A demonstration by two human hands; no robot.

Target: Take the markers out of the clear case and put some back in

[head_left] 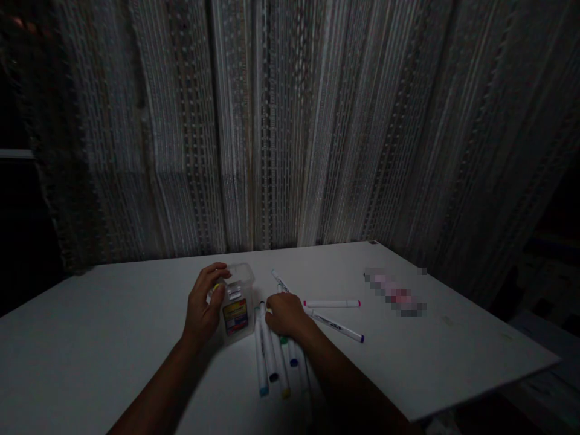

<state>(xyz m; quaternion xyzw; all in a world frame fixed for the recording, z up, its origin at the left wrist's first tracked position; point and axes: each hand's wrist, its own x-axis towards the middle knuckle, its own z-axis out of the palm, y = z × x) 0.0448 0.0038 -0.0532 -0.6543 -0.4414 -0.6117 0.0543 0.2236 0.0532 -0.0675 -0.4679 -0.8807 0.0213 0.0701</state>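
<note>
left hand (pixel 202 307) holds clear box (pixel 238 300) | right hand (pixel 284 315) curled over pens (pixel 265 362), can't tell if gripping | on white worktop (pixel 453 338)

The box (pixel 238 302) is clear, glossy plastic with a printed paper label. The markers (pixel 267 353) have smooth white plastic barrels with coloured caps. The table (pixel 113 314) looks matt, smooth white. The far curtain (pixel 290 121) is coarse, ribbed woven cloth.
</note>
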